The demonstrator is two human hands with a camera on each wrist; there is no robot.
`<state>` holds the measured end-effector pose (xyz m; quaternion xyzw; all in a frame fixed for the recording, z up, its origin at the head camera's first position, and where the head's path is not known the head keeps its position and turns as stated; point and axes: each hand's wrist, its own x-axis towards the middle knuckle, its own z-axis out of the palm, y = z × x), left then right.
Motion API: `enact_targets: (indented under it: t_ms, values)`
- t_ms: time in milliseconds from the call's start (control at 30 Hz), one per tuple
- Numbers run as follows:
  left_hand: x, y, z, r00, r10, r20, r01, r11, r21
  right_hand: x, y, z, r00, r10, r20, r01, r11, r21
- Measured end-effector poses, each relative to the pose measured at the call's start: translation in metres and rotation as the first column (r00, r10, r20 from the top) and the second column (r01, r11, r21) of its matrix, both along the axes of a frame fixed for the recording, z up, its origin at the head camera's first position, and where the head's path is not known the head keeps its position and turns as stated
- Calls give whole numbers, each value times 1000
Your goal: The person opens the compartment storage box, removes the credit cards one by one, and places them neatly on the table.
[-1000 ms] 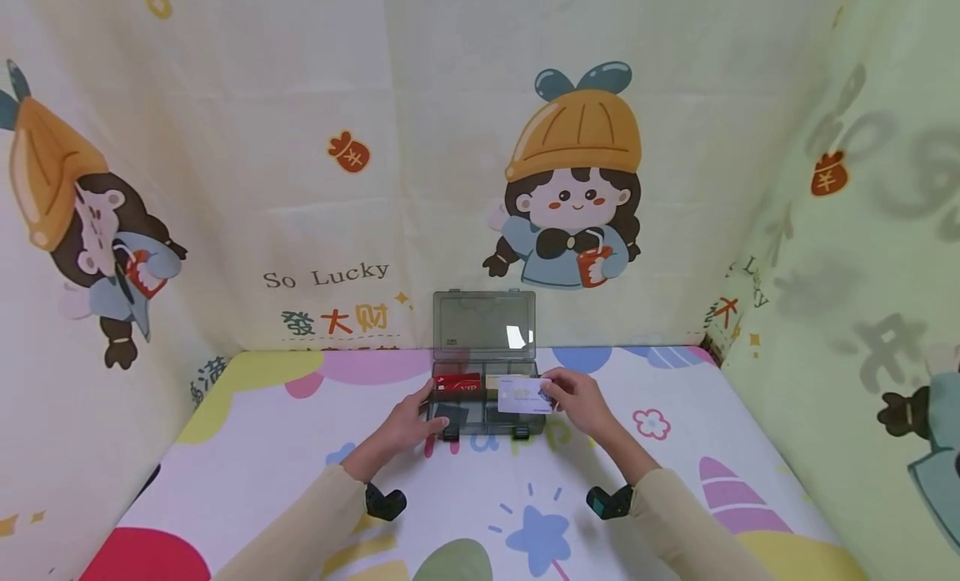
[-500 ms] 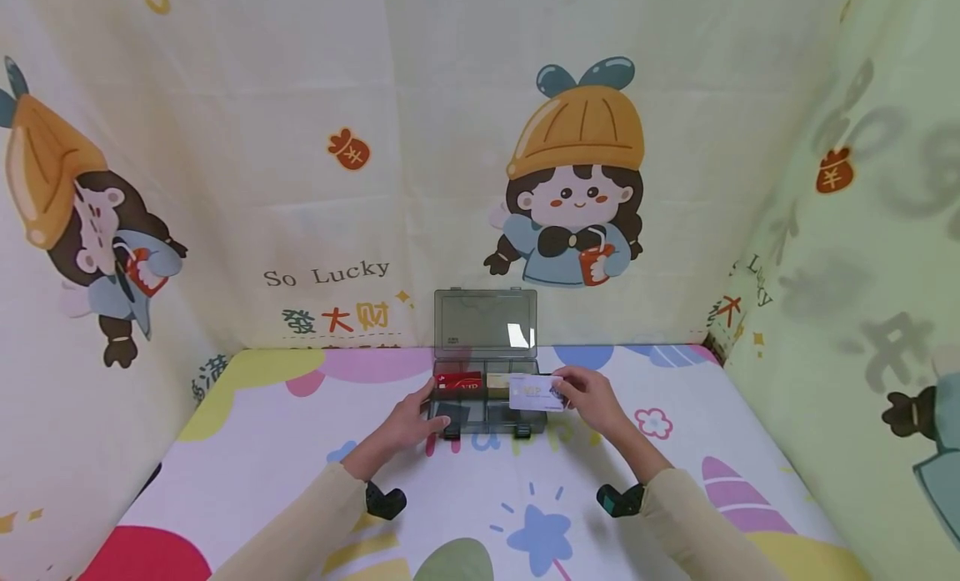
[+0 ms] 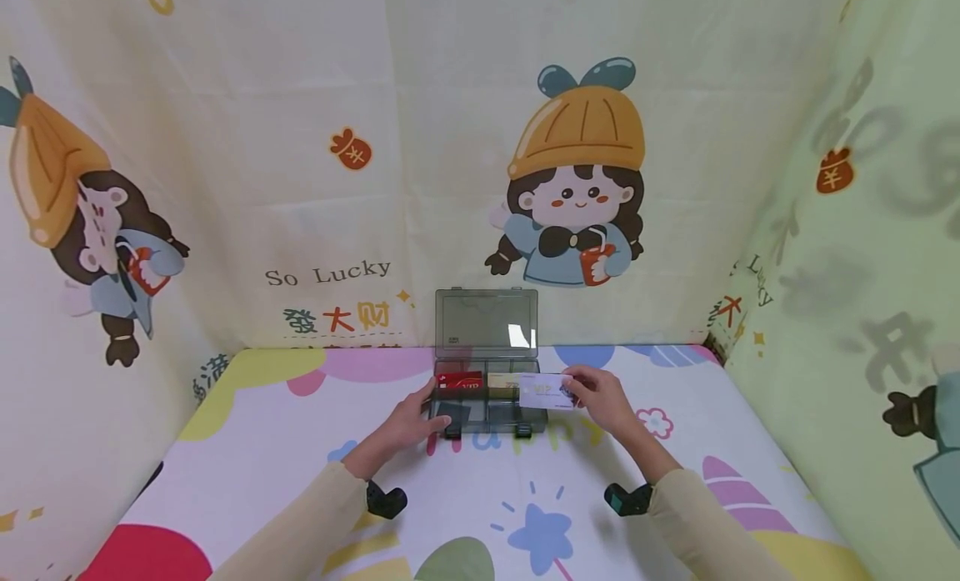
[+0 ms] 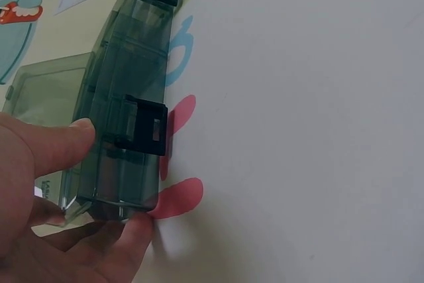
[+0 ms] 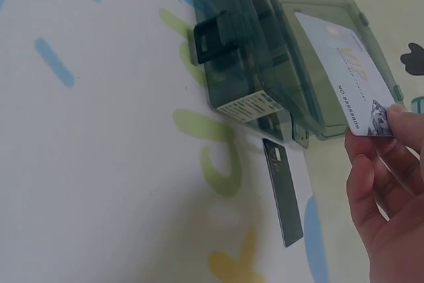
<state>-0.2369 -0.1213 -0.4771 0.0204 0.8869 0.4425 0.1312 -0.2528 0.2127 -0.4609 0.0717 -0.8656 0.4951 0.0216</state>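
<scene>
A smoky clear plastic compartment box (image 3: pixel 486 428) stands on the table with its lid (image 3: pixel 486 323) raised. My left hand (image 3: pixel 408 421) grips its left front corner, thumb over the rim and fingers along the side, as the left wrist view shows. My right hand (image 3: pixel 602 398) pinches a white VIP card (image 3: pixel 538 391) by its right end, above the box's right side. A red VIP card (image 3: pixel 460 382) sits in the back left compartment. Partly covered by the white card, a gold card (image 3: pixel 502 383) is in the back right one. Something dark and flat (image 3: pixel 454 413) shows in the front left compartment.
In the right wrist view a dark card (image 5: pixel 283 193) lies on the table right of the box. A patterned cloth wall (image 3: pixel 450 189) rises behind the table. Two latches (image 3: pixel 523 430) hang along the box's front edge.
My right hand has moved to the right with the white VIP card, uncovering more of the gold card. My left hand has stayed on the box.
</scene>
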Motion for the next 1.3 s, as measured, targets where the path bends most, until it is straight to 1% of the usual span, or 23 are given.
enact_targets:
  t_ms: [233, 500, 633, 767, 1000, 1233, 1300]
  values:
    - [0, -1, -1, 1000, -5, -1, 5, 1000, -5, -1, 7, 0, 1000, -14, -6, 14, 1000, 7]
    - [0, 0, 0, 1000, -8, -1, 8, 1000, -2, -1, 13, 0, 1000, -23, 11, 23, 999, 24]
    - [0, 0, 1, 1000, -6, 5, 6, 1000, 3, -1, 17, 0, 999, -35, 0, 35, 999, 22]
    - [-1, 0, 1, 1000, -3, 8, 3, 1000, -4, -2, 21, -3, 1000, -26, -14, 26, 999, 20]
    - [-2, 0, -1, 1000, -6, 6, 6, 1000, -16, -4, 29, -5, 999, -45, 14, 44, 999, 30]
    - [-1, -1, -2, 1000, 10, 24, -10, 1000, -1, -7, 41, -9, 998, -68, -10, 68, 997, 25]
    - [-1, -1, -2, 1000, 2, 11, -2, 1000, -5, -7, 45, -10, 998, -69, -13, 69, 997, 29]
